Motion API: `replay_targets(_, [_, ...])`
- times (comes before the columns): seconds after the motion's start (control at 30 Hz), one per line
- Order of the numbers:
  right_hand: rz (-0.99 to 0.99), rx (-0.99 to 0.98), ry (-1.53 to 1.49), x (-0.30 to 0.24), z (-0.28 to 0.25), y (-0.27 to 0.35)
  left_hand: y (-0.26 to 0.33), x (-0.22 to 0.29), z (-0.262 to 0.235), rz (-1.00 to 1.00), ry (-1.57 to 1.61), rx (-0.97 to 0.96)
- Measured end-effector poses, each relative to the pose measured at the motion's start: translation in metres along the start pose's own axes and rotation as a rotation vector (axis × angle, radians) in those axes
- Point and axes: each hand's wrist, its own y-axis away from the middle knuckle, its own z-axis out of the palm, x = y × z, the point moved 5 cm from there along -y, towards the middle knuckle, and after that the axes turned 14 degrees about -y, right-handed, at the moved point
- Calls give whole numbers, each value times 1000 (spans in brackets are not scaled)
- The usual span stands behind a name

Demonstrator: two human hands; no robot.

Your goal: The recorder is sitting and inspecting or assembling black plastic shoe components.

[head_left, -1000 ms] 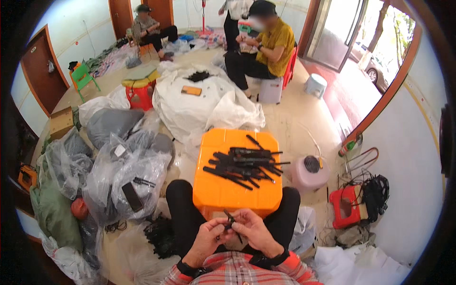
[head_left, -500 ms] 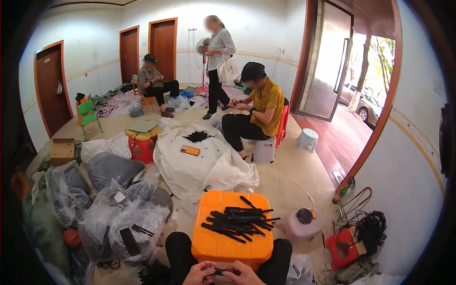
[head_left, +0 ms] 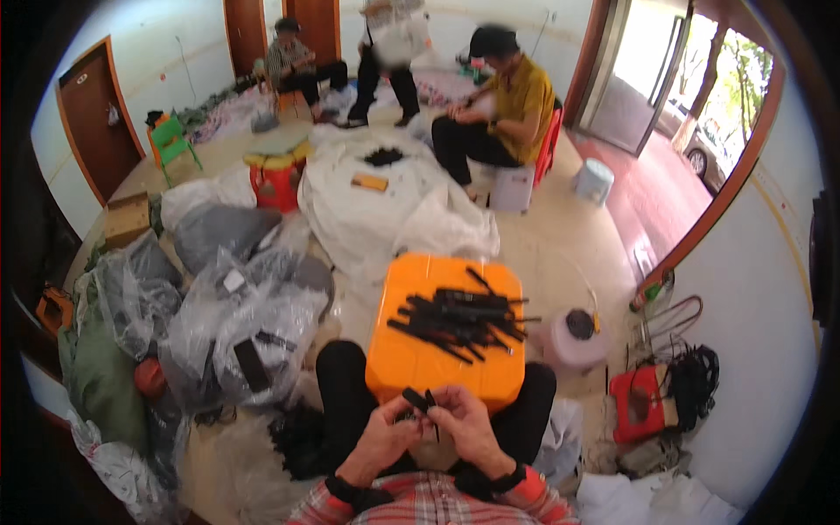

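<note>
Two hands meet over the lap, fingers pinching small black pieces.
Both forearms angle inward from below, wrists apart; the left hand and right hand curl toward each other, fingertips close together, with the pieces between them at the near edge of the orange stool.

A heap of slim black pieces covers the orange stool.

No text readable, door sign too small
</note>
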Motion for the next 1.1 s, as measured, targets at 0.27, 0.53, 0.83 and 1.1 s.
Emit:
replay_targets(0.27, [-42, -45, -64, 0, 6, 6, -7, -2, -6, 118, 104, -15])
replay_targets(0.53, [169, -78, -209, 5, 8, 17, -2, -3, -12, 251, -279, -36])
replay_targets(0.83, [318, -82, -427, 3, 8, 15, -7, -2, -8, 265, -253, -47])
replay_targets(1.1, [420, -57, -505, 20, -7, 15, -10, -11, -10, 252, -244, -85])
